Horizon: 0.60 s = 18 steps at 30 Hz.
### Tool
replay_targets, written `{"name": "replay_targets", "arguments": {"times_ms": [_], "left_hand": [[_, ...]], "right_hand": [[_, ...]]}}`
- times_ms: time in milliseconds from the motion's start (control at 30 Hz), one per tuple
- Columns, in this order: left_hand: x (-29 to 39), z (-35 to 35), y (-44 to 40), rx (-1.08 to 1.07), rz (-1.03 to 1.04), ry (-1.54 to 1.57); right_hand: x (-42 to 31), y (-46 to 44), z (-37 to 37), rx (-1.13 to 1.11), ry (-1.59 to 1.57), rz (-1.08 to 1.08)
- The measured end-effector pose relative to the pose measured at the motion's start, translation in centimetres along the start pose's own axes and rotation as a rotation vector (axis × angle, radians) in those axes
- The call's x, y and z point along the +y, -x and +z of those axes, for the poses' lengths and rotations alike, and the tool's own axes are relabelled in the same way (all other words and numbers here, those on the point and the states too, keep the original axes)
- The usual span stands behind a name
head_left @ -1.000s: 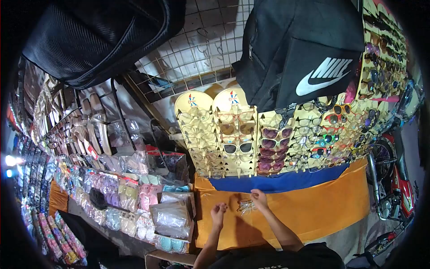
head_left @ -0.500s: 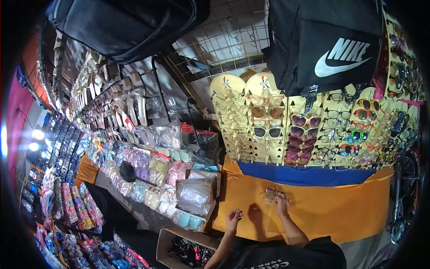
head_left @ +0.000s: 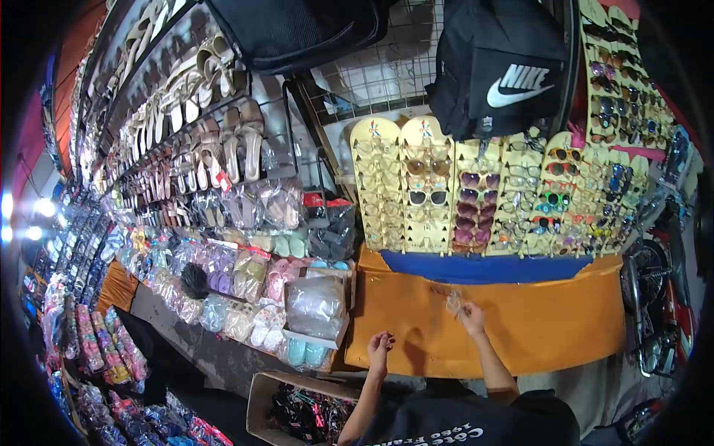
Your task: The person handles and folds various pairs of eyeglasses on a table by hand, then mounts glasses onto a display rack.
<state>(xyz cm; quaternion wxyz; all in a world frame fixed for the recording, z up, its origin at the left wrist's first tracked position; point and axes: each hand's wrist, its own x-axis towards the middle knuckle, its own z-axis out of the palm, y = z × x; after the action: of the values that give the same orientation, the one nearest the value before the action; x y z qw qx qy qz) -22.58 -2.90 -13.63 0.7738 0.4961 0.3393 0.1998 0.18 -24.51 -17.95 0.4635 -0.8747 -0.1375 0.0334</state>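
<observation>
Holding eyeglasses [head_left: 454, 301] over an orange worktop [head_left: 554, 323]: right hand's [head_left: 472, 318] grip; left hand [head_left: 379, 349] curled, grip unclear.

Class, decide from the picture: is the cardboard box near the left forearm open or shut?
Open: the cardboard box is uncovered on top, with jumbled dark items showing inside.
</observation>
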Motion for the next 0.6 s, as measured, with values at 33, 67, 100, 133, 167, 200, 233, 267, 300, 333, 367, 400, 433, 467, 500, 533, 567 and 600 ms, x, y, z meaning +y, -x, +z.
{"name": "replay_targets", "arguments": {"times_ms": [33,67,100,133,167,200,233,267,300,333,367,400,433,467,500,533,567,600], "left_hand": [[-0.3,-0.5,1.1,-0.002,-0.008,0.029],[-0.6,-0.9,2.2,0.007,0.003,0.013],[-1.0,-1.4,3.2,-0.006,-0.007,0.020],[-1.5,-1.9,4.1,0.002,-0.034,0.026],[-2.0,-2.3,4.9,0.011,-0.062,0.033],[-2.4,-2.6,5.9,0.004,-0.061,0.063],[-2.8,-2.8,6.8,-0.002,-0.073,0.074],[-2.9,-3.1,7.7,0.011,-0.085,0.081],[-3.2,-3.5,8.4,0.026,-0.094,0.085],[-3.4,-3.8,8.9,0.036,-0.102,0.089],[-3.5,-4.1,9.3,0.036,-0.102,0.092],[-4.0,-4.5,9.5,0.035,-0.096,0.108],[-4.1,-4.5,9.7,0.036,-0.086,0.125],[-4.2,-4.4,9.7,0.039,-0.080,0.127],[-3.9,-4.2,10.0,0.045,-0.083,0.125],[-3.6,-3.9,10.2,0.049,-0.087,0.122],[-3.3,-3.5,10.2,0.051,-0.085,0.119],[-2.9,-2.9,10.1,0.028,-0.079,0.103]], "right_hand": [[-0.1,0.4,-0.3,-0.012,-0.049,0.041],[-0.3,0.8,-0.5,-0.004,-0.037,0.051],[-0.9,0.9,-0.5,-0.013,-0.227,0.122],[-0.4,1.0,-0.3,-0.020,-0.418,0.189],[0.1,0.9,0.0,-0.009,-0.404,0.191],[2.0,0.4,1.0,0.033,-0.302,0.140],[3.4,0.6,1.1,0.069,-0.199,0.089],[3.6,1.1,0.6,0.069,-0.185,0.094],[3.3,1.3,0.3,0.050,-0.346,0.260],[3.0,1.5,0.3,0.032,-0.509,0.423],[2.7,2.1,0.0,0.031,-0.506,0.422],[2.3,2.8,-0.4,-0.004,-0.497,0.357],[1.4,3.3,-1.0,-0.041,-0.489,0.291],[0.5,3.9,-1.6,-0.045,-0.490,0.285],[-1.1,4.9,-2.5,-0.044,-0.548,0.264],[-1.7,5.6,-2.8,-0.041,-0.607,0.244],[-2.3,6.0,-3.0,-0.043,-0.609,0.245],[-2.3,6.5,-3.2,-0.028,-0.595,0.167]]}}
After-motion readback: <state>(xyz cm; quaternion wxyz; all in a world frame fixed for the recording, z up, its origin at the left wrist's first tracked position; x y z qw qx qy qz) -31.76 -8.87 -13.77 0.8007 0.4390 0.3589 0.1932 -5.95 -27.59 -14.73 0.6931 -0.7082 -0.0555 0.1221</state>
